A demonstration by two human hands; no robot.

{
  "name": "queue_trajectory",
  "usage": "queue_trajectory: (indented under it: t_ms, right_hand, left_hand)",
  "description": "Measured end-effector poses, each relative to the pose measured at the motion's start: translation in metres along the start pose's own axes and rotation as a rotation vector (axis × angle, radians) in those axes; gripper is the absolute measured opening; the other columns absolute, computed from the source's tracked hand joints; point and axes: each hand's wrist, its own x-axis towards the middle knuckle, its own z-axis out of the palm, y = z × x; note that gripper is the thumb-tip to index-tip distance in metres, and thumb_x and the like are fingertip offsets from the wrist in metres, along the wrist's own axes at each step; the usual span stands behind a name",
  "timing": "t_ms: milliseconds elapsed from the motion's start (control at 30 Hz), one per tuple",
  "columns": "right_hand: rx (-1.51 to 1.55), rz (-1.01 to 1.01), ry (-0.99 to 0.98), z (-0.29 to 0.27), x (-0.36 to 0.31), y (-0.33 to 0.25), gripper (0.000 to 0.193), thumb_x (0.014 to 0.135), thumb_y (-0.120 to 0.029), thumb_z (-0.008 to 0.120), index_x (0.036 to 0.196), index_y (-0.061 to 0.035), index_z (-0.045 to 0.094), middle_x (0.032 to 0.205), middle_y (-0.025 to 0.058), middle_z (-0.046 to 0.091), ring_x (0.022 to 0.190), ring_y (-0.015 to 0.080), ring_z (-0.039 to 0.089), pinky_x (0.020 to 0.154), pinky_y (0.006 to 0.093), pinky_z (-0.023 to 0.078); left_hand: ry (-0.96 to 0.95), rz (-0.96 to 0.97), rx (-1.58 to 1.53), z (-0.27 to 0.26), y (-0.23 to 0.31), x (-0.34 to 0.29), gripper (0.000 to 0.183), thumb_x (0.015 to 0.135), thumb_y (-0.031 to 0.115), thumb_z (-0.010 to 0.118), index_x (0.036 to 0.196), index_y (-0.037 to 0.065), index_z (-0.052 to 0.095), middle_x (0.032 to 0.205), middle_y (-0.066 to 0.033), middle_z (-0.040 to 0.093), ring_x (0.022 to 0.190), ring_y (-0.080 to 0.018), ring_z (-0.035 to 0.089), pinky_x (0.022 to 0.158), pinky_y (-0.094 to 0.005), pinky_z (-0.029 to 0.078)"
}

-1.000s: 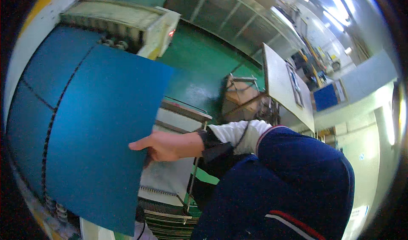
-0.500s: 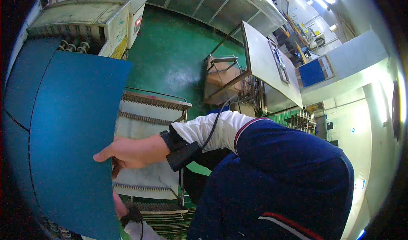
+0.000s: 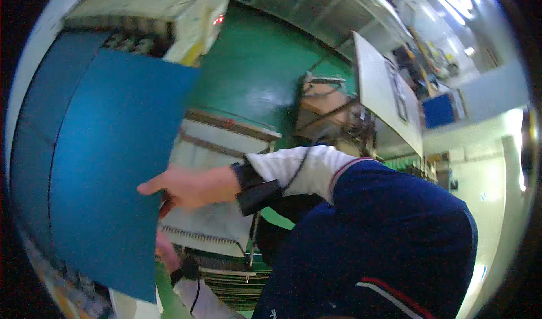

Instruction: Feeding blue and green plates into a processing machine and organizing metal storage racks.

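Note:
A large flat blue panel [image 3: 118, 166] lies at the left, its right edge toward me. My right hand [image 3: 189, 187] grips that edge, thumb stretched over the top face and fingers curled underneath. Lower along the same edge is my left hand [image 3: 166, 253], closed at the panel, its fingers partly hidden behind it and blurred. More blue panel [image 3: 42, 127] surface lies beyond it to the left, past a dark seam. Both wrists wear black bands, and a black box [image 3: 259, 197] with a cable is strapped on my right one.
A pale machine [image 3: 132, 8] with rollers stands at the far end of the panels. Beneath my right arm is a slotted rack [image 3: 217, 144] with toothed bars. A tilted white board [image 3: 387, 93] and a cart with brown cardboard [image 3: 322, 107] stand farther off on the green floor [image 3: 254, 59].
The view has swung, so the surroundings sit farther right and slightly blurred. Both hands stay at the panel's edge, and its lower corner now shows more fully.

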Motion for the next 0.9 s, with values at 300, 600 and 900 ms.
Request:
queue_trajectory:
  t_ms: [300, 600, 900]
  right_hand:
    - [-0.049, 0.084, 0.046, 0.006, 0.001, -0.015, 0.032, 0.091, -0.019, 0.059, 0.120, -0.0069, 0.055, 0.113, 0.0070, 0.065, 0.096, 0.0244, 0.064, 0.076, 0.0434, 0.053]
    - [-0.101, 0.075, 0.020, 0.007, 0.007, -0.020, 0.030, 0.092, -0.022, 0.058, 0.118, -0.0080, 0.054, 0.110, 0.0067, 0.064, 0.092, 0.0224, 0.064, 0.068, 0.0384, 0.052]
    - [-0.087, 0.041, 0.032, 0.007, 0.010, -0.016, 0.031, 0.092, -0.023, 0.059, 0.118, -0.0069, 0.053, 0.106, 0.0075, 0.065, 0.088, 0.0223, 0.064, 0.066, 0.0367, 0.052]
  left_hand:
    - [-0.100, -0.406, -0.809, -0.031, -0.002, 0.005, 0.034, 0.088, 0.025, 0.059, 0.114, 0.003, 0.061, 0.116, -0.0194, 0.060, 0.108, -0.0381, 0.054, 0.094, -0.0498, 0.042]
    - [0.086, -0.543, -0.798, 0.017, -0.001, -0.001, 0.040, 0.084, 0.025, 0.065, 0.118, 0.005, 0.059, 0.119, -0.0177, 0.059, 0.111, -0.0377, 0.052, 0.095, -0.0501, 0.041]
    - [0.279, -0.884, -1.515, 0.018, 0.023, 0.007, 0.039, 0.083, 0.022, 0.063, 0.118, 0.006, 0.059, 0.119, -0.0187, 0.058, 0.107, -0.0404, 0.054, 0.091, -0.0515, 0.043]
